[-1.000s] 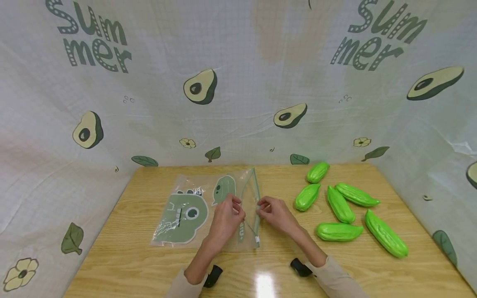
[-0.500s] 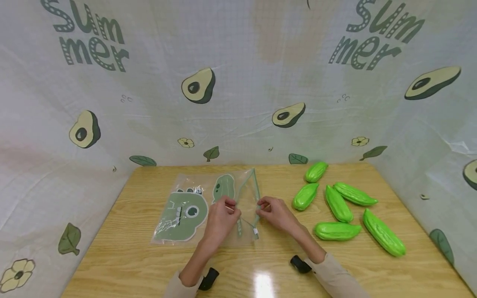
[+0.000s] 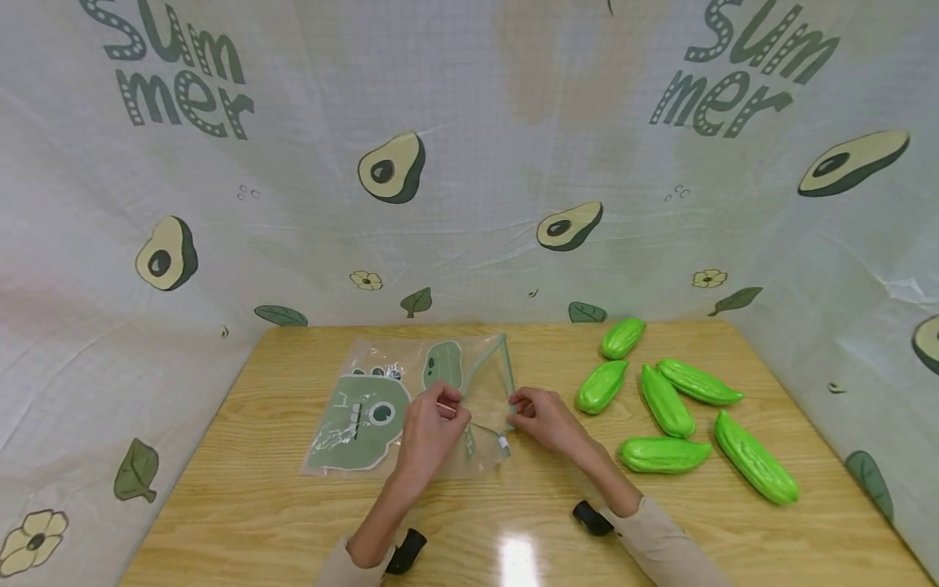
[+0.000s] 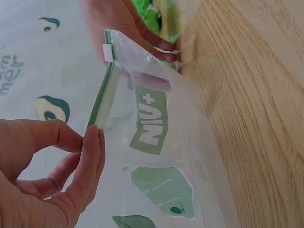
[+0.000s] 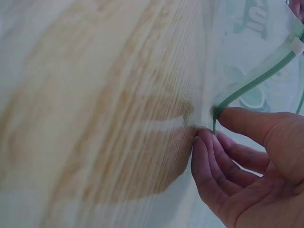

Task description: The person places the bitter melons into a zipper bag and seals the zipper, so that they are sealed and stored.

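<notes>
A clear zip bag (image 3: 352,424) with a printed green one-eyed monster lies on the table, its mouth toward the right. My left hand (image 3: 433,428) pinches one green-edged lip of the mouth between thumb and fingers. The opposite lip is pinched by my right hand (image 3: 546,420). Between the hands the mouth gapes apart. A white slider (image 3: 503,442) sits on the green zip strip at the near end; in the left wrist view the slider (image 4: 108,52) is beyond my left fingertips. Lettering on the bag shows beside the strip.
Several green bitter-melon-like vegetables (image 3: 666,455) lie on the right side of the wooden table (image 3: 242,514). A printed cloth (image 3: 469,163) hangs behind the table and along both sides.
My left hand has drawn its lip slightly left, away from the right hand, and the bag mouth gapes wider. The slider end has lifted and shifted away from me. The vegetables stay put.
</notes>
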A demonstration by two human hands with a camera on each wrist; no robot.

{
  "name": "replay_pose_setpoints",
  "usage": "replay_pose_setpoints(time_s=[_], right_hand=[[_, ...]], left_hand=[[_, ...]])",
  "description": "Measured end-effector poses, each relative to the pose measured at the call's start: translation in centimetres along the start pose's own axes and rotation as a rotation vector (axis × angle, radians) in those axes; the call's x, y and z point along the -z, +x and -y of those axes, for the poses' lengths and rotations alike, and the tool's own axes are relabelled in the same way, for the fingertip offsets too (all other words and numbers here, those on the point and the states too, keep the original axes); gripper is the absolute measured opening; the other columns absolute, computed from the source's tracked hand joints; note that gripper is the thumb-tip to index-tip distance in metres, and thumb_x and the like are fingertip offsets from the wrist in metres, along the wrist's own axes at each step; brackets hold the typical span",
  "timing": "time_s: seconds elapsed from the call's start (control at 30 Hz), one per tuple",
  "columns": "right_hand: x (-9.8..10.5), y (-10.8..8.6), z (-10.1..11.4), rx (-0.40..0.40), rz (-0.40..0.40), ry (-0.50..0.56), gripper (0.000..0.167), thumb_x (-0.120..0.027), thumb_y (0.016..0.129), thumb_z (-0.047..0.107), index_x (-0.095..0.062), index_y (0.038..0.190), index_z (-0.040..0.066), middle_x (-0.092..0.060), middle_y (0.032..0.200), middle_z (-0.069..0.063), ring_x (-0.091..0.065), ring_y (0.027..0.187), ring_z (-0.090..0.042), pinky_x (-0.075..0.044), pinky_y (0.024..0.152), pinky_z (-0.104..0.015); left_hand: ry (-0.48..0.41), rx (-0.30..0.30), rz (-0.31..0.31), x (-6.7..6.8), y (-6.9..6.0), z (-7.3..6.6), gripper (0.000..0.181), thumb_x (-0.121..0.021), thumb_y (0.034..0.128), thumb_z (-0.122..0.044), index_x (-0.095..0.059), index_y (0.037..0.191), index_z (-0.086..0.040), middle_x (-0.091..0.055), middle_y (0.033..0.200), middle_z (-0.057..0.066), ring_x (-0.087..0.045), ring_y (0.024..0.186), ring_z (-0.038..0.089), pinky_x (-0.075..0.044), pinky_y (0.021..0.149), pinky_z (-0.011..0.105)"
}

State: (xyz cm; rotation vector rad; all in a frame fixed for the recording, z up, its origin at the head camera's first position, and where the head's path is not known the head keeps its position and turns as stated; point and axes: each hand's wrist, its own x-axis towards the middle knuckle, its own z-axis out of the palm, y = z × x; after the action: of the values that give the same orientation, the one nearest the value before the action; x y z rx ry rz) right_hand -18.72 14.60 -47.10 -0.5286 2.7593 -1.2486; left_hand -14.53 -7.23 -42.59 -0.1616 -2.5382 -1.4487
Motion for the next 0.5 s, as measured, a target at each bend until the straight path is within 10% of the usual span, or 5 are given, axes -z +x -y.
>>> replay_pose_setpoints(time_s=[0.5], right_hand=[[-0.23,-0.07,0.56,0.028,0.004,-0.04,0.02,-0.067,0.098,0.01,-0.069,0.114,-0.004,-0.065,0.088,-0.006,-0.058,0.07,-0.01,-0.048,0.061,-0.023]], left_hand=[[-0.186,0.079,0.025,-0.59,0.1,0.29,0.018,-0.067,0.081,0.004,-0.068,0.098,0.006,-0.07,0.086,0.011,-0.072,0.071,0.022,-0.059,0.06,0.024]])
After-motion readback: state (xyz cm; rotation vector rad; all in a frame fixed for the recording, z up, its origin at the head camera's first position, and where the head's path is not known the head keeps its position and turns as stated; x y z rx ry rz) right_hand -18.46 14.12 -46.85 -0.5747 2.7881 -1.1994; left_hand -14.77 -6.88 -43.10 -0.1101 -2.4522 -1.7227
